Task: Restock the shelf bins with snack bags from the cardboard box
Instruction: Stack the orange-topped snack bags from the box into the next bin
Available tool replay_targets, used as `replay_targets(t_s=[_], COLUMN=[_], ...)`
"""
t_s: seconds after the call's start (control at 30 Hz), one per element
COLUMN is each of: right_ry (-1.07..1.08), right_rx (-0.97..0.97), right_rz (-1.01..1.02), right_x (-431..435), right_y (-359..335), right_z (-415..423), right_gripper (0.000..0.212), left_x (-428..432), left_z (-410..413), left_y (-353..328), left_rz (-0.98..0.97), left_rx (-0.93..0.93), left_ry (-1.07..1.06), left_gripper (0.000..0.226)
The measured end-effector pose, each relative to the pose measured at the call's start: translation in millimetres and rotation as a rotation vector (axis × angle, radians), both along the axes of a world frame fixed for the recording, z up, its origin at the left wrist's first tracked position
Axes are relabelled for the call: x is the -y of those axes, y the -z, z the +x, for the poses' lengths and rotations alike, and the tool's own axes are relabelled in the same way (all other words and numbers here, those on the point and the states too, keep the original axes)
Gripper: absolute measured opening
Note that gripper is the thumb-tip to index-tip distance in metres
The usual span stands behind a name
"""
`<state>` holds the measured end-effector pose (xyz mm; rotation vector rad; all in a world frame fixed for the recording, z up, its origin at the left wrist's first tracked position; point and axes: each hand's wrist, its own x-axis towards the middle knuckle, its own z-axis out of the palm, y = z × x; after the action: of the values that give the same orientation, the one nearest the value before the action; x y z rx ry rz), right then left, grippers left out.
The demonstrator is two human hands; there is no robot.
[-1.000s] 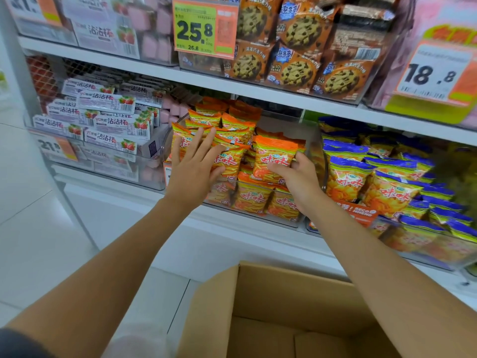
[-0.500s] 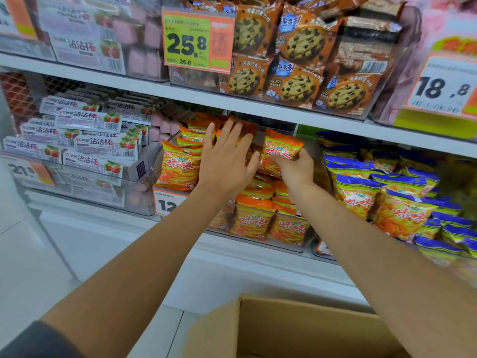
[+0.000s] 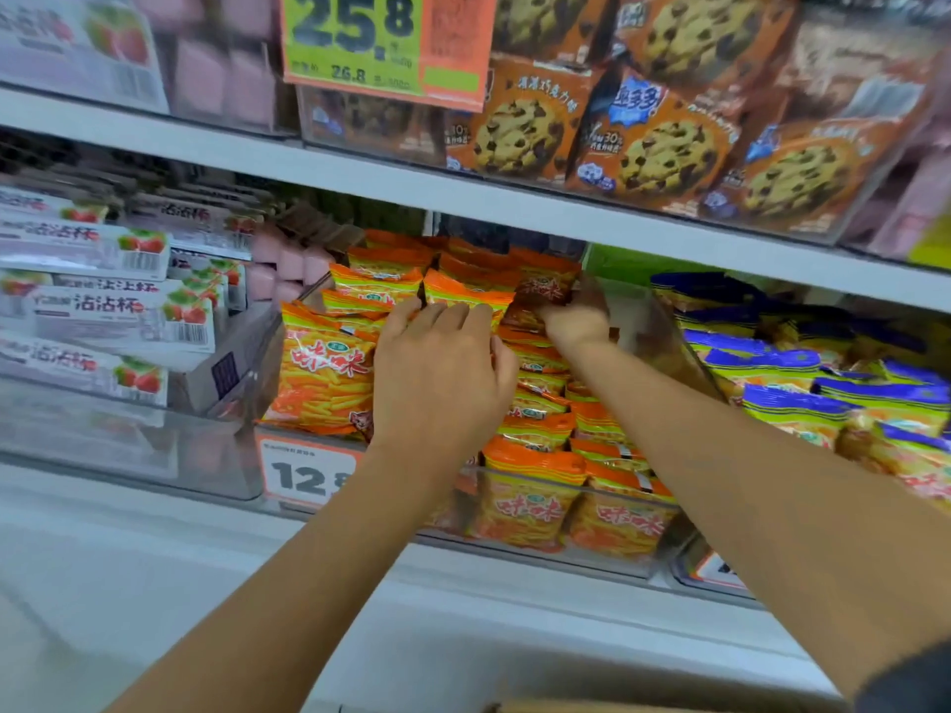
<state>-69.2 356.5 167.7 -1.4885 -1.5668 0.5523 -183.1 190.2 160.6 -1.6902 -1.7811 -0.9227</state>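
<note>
Both your bare forearms stretch forward and upward, side by side, into the clear bin point(image 3: 664, 347) on the middle shelf. Your left hand point(image 3: 442, 383) shows its back to the camera. The wrist is nearly straight, and the fingers lie close together, only slightly bent. Its fingertips point(image 3: 437, 313) rest on top of the stacked orange bags point(image 3: 324, 367), and the thumb sits at the right side of the palm. That grip is loose and flat: it touches the bags but closes round none of them.

Your right hand point(image 3: 576, 319) reaches deeper, into the shadowed back of the bin just under the shelf board point(image 3: 463, 193) above. Its grip is closed on one orange snack bag point(image 3: 546, 286), held from below, though the fingers are mostly hidden behind the wrist and the bag. The bag stands roughly upright over the rear rows, touching its neighbours.

The bags are glossy, crinkled foil pillows with crimped orange tops, yellow-orange fronts and red lettering. The bin walls are smooth, transparent hard plastic, with a paper price tag point(image 3: 303, 473) on the front. Blue-topped bags point(image 3: 787, 398) of the same shape fill the next bin to the right. A thin strip of the brown cardboard box point(image 3: 592, 706) shows at the bottom edge of the view.
</note>
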Motion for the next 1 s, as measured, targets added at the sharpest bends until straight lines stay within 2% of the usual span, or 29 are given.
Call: replay_targets(t_s=[0.1,0.13,0.27,0.3,0.47,0.6,0.7,0.87,1.0], right_ry=[0.052,0.058,-0.049,-0.057,0.014,-0.027,-0.014,-0.082,-0.070], right_rx=[-0.008,-0.003,0.071,0.089,0.069,0.141,0.122,0.155,0.160], right_rz=[0.024,0.063,0.161,0.172,0.244,0.162,0.153,0.127,0.129], right_x=[-1.9,-2.1,3.9,5.9,6.4,1.7,-1.1,-3.9,-7.0], right_y=[0.3,1.9,8.8,9.1,7.3,6.9,4.5,10.4,9.2], right_z=[-0.3,-0.5,1.3,2.3,5.2,7.4,10.1,9.9,8.6], right_gripper=[0.091,0.093,0.058,0.056,0.053,0.057,0.056,0.073,0.072], left_x=[-0.1,0.0,1.3,1.8,3.9,4.6,5.4,4.7,4.9], left_z=[0.1,0.2,1.5,1.5,2.3,3.0,3.2,2.6,2.3], left_y=[0.2,0.0,-0.1,-0.3,-1.4,-2.0,-2.5,-2.6,-2.0], left_rz=[0.021,0.023,0.021,0.022,0.022,0.004,0.001,-0.005,-0.007], left_rx=[0.010,0.012,0.019,0.022,0.028,0.036,0.033,0.031,0.024], left_ry=[0.006,0.006,0.008,0.010,0.010,0.013,0.012,0.013,0.013], left_gripper=[0.041,0.040,0.038,0.038,0.040,0.042,0.042,0.042,0.041])
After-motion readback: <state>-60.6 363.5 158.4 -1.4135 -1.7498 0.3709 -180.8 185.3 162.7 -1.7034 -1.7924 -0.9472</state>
